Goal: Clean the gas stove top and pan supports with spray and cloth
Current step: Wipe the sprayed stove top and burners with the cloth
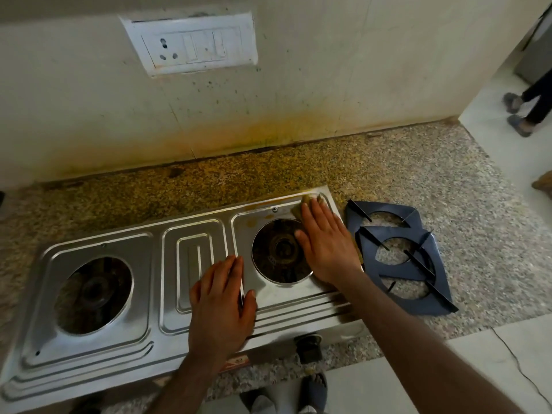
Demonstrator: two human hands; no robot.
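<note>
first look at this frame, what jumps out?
Two hands flat on the steel stove top: the right hand presses a cloth into the stove's far right corner, the left hand rests between the burner wells. Both dark pan supports lie stacked on the counter right of the stove. Yellow-brown staining runs along the wall base behind.

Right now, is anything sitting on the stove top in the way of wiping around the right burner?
Nothing visible. The pan supports lie off the stove top on the counter to its right, and the right hand already presses the cloth.
</note>
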